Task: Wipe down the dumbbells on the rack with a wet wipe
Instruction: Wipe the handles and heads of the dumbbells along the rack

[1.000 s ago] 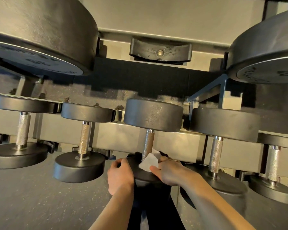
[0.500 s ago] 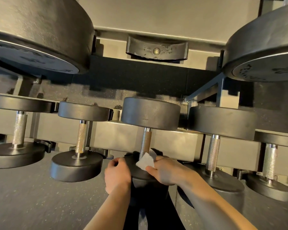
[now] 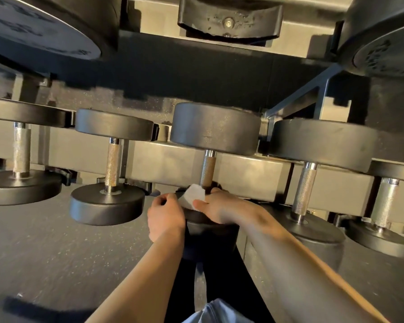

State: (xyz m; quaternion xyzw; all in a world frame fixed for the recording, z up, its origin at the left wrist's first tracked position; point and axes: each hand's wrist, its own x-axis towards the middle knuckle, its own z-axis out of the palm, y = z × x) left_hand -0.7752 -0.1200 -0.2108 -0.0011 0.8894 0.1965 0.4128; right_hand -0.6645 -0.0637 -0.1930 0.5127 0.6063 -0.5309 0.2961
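A black dumbbell (image 3: 216, 127) with a knurled metal handle lies on the lower rack straight ahead. Its near head (image 3: 210, 227) is partly covered by both hands. My right hand (image 3: 222, 206) holds a white wet wipe (image 3: 194, 195) against the top of that near head, at the base of the handle. My left hand (image 3: 165, 215) curls round the left edge of the same head. More dumbbells sit left (image 3: 110, 201) and right (image 3: 313, 229) of it.
The beige rack rail (image 3: 250, 176) runs behind the handles. Large dumbbell heads on the upper shelf hang at top left (image 3: 44, 26) and top right (image 3: 383, 38). An empty black saddle (image 3: 229, 19) sits between them. Speckled dark floor lies at lower left.
The camera has moved a little closer. My right hand has shifted the wipe slightly left on the near head. My left hand keeps its grip on the edge.
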